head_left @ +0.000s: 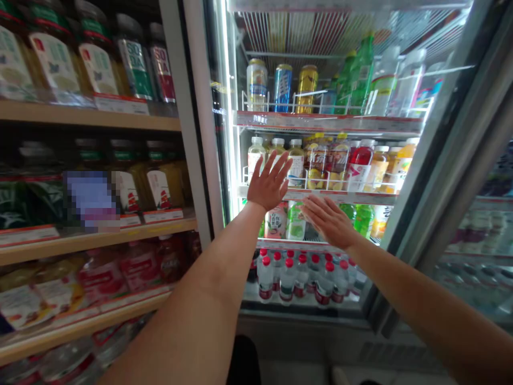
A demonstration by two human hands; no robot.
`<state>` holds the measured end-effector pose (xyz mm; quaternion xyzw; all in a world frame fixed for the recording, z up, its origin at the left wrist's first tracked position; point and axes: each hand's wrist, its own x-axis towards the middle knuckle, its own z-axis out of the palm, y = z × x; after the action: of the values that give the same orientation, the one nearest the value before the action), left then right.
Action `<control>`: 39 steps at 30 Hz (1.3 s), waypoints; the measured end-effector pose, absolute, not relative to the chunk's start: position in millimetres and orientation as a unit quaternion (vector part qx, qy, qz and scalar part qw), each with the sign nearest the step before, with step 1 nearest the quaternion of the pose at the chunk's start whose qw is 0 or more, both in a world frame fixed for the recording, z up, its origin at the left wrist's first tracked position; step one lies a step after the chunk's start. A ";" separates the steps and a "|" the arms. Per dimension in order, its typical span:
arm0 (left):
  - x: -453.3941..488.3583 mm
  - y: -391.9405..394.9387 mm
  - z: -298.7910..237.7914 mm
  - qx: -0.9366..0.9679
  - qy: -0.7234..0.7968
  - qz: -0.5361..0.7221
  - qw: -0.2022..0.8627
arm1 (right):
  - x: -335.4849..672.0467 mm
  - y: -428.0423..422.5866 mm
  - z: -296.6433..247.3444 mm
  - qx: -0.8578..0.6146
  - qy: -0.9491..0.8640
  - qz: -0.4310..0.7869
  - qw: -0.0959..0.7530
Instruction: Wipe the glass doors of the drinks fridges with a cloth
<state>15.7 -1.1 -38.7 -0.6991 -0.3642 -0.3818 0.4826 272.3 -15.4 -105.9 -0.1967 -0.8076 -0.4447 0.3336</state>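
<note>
Both my arms reach forward toward a lit drinks fridge. My left hand [268,183] is raised with spread fingers in front of the second shelf, over some white-capped bottles [296,160]; whether it touches any cannot be told. My right hand [327,220] is stretched out flat, palm down, fingers together, before the third shelf. Near it stand a green-labelled bottle [295,222] and a pink-labelled bottle [276,222]. Neither hand holds anything. To the right of my left hand are yellow-capped tea bottles [337,158] and a red drink bottle [360,163].
Cans [283,88] and green bottles [363,75] fill the top shelf. Red-capped water bottles [287,280] stand at the bottom. A wooden-edged shelf rack [100,235] with several bottles is at left, and a metal door frame [452,214] slants along the right.
</note>
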 end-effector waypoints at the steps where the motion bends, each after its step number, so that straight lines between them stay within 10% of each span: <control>1: 15.6 -0.9 -38.9 -0.698 -0.363 -0.382 0.485 | 273.0 -15.0 -103.7 -0.189 -0.810 -0.451 0.324; 7: 15.8 -1.9 -38.0 -0.708 -0.373 -0.377 0.466 | 270.1 -11.5 -89.9 -0.315 -0.704 -0.397 0.498; 13: 15.5 -2.2 -38.5 -0.707 -0.372 -0.379 0.467 | 252.4 -16.7 -104.7 -0.220 -0.800 -0.414 0.374; 20: 14.2 -0.6 -38.6 -0.695 -0.363 -0.377 0.493 | 237.9 -8.7 -77.1 -0.289 -0.714 -0.373 0.518; 39: 13.3 -5.5 -38.1 -0.730 -0.368 -0.372 0.439 | 173.3 -6.7 -70.1 -0.201 -0.777 -0.294 0.520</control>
<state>13.3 -5.5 -38.1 -0.7304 -0.3676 -0.3719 0.4394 173.3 -6.7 -70.1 -0.2014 -0.7767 -0.2937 0.5195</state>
